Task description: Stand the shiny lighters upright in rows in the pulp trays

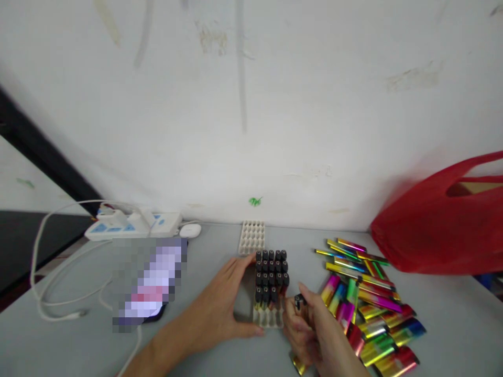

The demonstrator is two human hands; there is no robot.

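A pale tray stands in front of me, with rows of black-topped pieces upright in its back part; the front cells show bare. My left hand is at the tray's left side, fingers spread, fingertips near its back left and front left corners. Just right of the tray, my right hand is closed around a black-topped piece, whose top sticks up between thumb and fingers. Many shiny multicoloured metallic pieces lie in a loose pile to the right. One gold piece lies below my right hand.
Another pale tray lies by the wall. At the left are a phone-like device with a pixelated screen, a white power strip, cables and a small white case. A red bag stands at the right.
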